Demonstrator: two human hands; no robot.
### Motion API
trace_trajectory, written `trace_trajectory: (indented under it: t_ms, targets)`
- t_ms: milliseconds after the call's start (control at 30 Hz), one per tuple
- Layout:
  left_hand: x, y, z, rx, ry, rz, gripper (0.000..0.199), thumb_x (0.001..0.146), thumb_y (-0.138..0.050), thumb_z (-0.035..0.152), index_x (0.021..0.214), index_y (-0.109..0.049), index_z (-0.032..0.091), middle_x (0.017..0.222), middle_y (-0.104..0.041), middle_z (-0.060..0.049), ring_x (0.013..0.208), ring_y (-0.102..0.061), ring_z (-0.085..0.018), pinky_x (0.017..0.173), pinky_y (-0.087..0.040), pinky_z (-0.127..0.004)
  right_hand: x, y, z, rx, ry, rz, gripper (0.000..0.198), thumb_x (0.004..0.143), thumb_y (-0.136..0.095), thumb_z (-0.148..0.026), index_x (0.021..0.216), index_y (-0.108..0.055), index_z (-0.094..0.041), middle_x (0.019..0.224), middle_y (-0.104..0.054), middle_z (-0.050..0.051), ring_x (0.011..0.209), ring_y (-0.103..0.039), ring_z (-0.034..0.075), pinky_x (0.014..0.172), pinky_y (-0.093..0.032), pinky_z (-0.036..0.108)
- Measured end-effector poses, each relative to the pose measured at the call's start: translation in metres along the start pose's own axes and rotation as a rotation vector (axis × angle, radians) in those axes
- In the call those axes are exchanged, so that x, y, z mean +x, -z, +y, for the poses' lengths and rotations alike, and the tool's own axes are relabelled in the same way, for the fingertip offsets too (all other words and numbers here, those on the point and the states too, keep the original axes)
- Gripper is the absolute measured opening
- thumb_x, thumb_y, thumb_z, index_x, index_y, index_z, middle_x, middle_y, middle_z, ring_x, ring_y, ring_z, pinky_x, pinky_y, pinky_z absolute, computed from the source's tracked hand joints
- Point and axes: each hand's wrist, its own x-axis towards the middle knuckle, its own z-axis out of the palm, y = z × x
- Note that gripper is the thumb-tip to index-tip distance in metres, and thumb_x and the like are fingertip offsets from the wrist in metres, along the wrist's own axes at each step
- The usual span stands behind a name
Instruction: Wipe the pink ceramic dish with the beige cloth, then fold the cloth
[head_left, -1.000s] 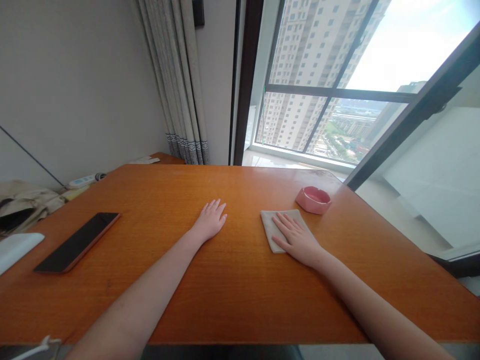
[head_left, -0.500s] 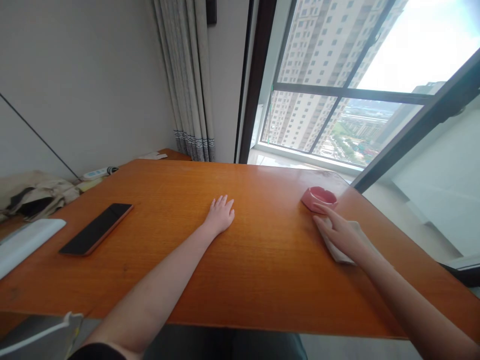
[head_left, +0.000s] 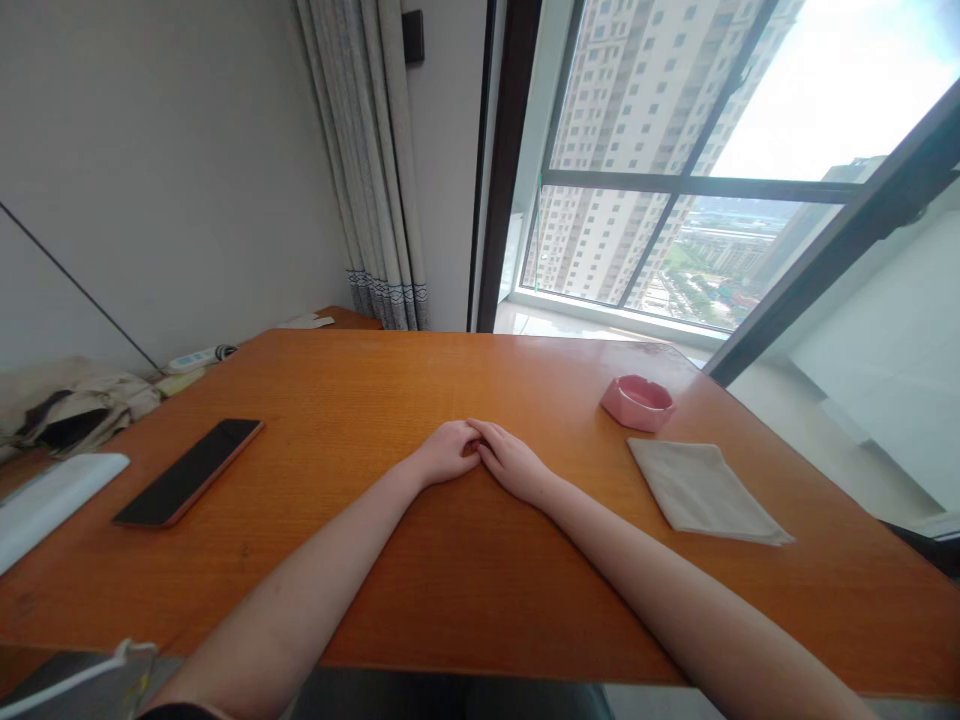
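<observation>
My left hand (head_left: pixel 448 452) lies on the wooden table near its middle, gently curved. From the right, my right hand (head_left: pixel 512 463) meets it, and the right fingers rest over the left fingertips, partly hiding them. A small gap shows between the thumbs and fingers, and no object is visible in either hand. To the right lies a folded light grey cloth (head_left: pixel 705 490), flat on the wood. Just behind the cloth stands a pink angular ashtray (head_left: pixel 638 403).
A phone (head_left: pixel 193 472) with a dark screen lies on the left of the table (head_left: pixel 360 390). Beyond it are a white object (head_left: pixel 64 500) at the left edge, crumpled fabric (head_left: pixel 79 410) and a power strip (head_left: pixel 193 359). A curtain and a large window stand behind.
My right hand has left the cloth and ashtray and moved left to touch my left hand. The left hand's spread fingers have drawn in. Cloth and ashtray stay in place.
</observation>
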Motion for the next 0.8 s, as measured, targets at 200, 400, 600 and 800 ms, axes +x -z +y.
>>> trace_trajectory:
  t_ms: [200, 400, 600, 800]
  targets:
    - [-0.001, 0.003, 0.003, 0.015, -0.002, 0.000, 0.020, 0.077, -0.048, 0.020, 0.088, -0.065, 0.015, 0.082, -0.064, -0.005, 0.076, -0.056, -0.017, 0.072, -0.043, -0.027, -0.004, 0.009, 0.002, -0.065, 0.051, -0.022, 0.045, 0.090, -0.035, -0.022, 0.135, -0.040, -0.016, 0.131, -0.052, 0.011, 0.120, -0.049, 0.018, 0.103, -0.039, 0.036]
    - [-0.003, 0.007, 0.007, -0.030, 0.039, -0.023, 0.027, 0.080, -0.049, 0.024, 0.101, -0.065, 0.020, 0.078, -0.060, -0.002, 0.071, -0.052, -0.013, 0.068, -0.041, -0.024, -0.014, 0.082, 0.049, -0.462, -0.205, 0.343, 0.048, 0.086, -0.039, -0.023, 0.134, -0.040, -0.018, 0.135, -0.046, 0.013, 0.125, -0.039, 0.026, 0.107, -0.025, 0.049]
    - [-0.003, 0.006, 0.007, -0.040, 0.043, -0.013, 0.025, 0.080, -0.050, 0.024, 0.100, -0.066, 0.020, 0.076, -0.060, -0.001, 0.070, -0.052, -0.013, 0.067, -0.040, -0.024, -0.045, 0.140, 0.099, -0.741, -0.841, 0.389, 0.065, 0.081, -0.049, -0.035, 0.137, -0.030, -0.009, 0.123, -0.049, 0.022, 0.117, -0.041, 0.035, 0.095, -0.029, 0.052]
    - [-0.005, 0.007, 0.006, -0.032, 0.039, -0.014, 0.024, 0.081, -0.049, 0.024, 0.099, -0.065, 0.020, 0.075, -0.059, -0.001, 0.070, -0.052, -0.013, 0.068, -0.042, -0.025, -0.053, 0.144, 0.106, -0.693, -0.854, 0.210, 0.031, 0.084, -0.045, -0.033, 0.097, -0.061, -0.010, 0.099, -0.061, 0.022, 0.095, -0.052, 0.031, 0.072, -0.037, 0.039]
